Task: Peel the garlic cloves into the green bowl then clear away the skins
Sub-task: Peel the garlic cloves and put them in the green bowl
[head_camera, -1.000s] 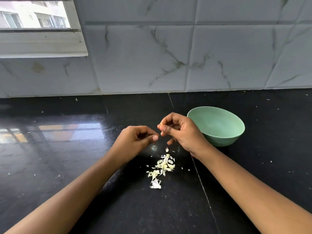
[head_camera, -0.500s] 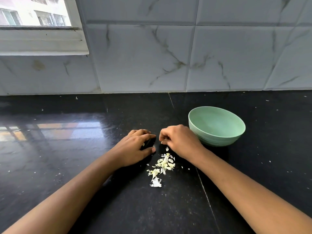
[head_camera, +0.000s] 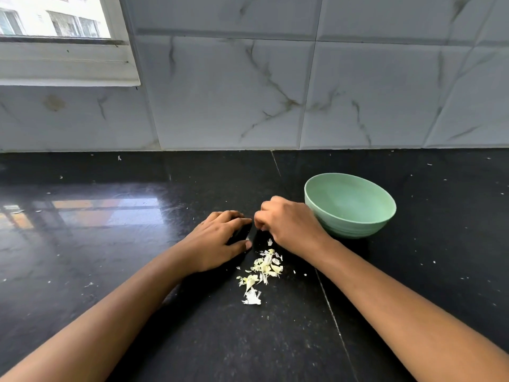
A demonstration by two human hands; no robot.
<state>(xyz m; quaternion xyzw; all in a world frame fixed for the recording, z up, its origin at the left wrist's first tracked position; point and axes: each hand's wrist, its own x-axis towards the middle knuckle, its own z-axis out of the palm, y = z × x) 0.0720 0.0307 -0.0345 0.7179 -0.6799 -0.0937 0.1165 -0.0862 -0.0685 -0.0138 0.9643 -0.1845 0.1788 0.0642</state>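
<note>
A pile of pale garlic skins (head_camera: 265, 269) lies on the black counter between my forearms. Just beyond it, my left hand (head_camera: 217, 241) rests on the counter with loosely bent fingers and the thumb stretched toward the skins, holding nothing. My right hand (head_camera: 287, 226) sits knuckles up with its fingers curled under, fingertips down on the counter; nothing shows in its grip. The green bowl (head_camera: 355, 230) stands upright right beside my right hand. No clove shows in the part of its inside that I see.
The glossy black counter (head_camera: 110, 271) is dotted with tiny white skin specks. A marble-tiled wall (head_camera: 275, 92) closes off the back, with a window sill (head_camera: 66, 64) at the upper left. A seam in the counter (head_camera: 330, 312) runs under my right forearm.
Both hands have come down from in front of me onto the counter just beyond the skins. The right hand's raised pinch has turned knuckles up. The bowl and the pile have not moved.
</note>
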